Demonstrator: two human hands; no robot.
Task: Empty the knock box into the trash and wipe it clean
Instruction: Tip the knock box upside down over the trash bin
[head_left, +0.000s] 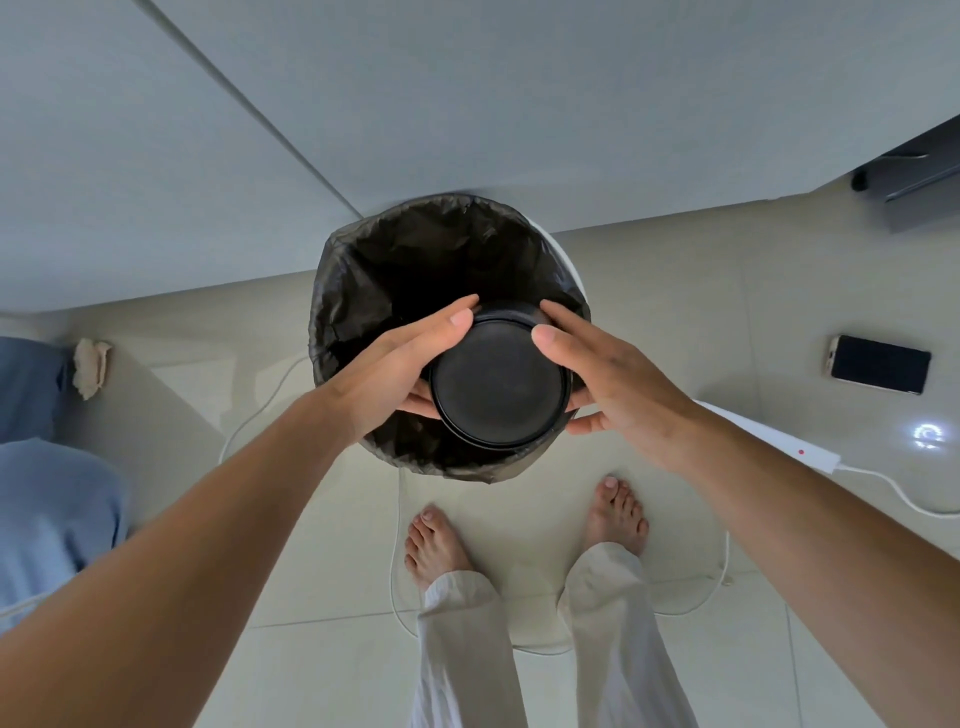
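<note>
The knock box (498, 387) is a round black container, turned so its flat bottom faces me and its mouth points down and away into the trash can (363, 291), a white bin lined with a black bag. My left hand (400, 364) grips the box's left side and my right hand (597, 379) grips its right side, fingers spread along the wall. The box's inside and whatever lies in the bin are hidden.
A phone (878, 364) lies on the tiled floor at right, near a white power strip (779, 441) with trailing cables. A crumpled cloth (91, 364) sits at left beside blue fabric (52, 509). My bare feet (436, 545) stand just before the bin, and white cabinet fronts rise behind it.
</note>
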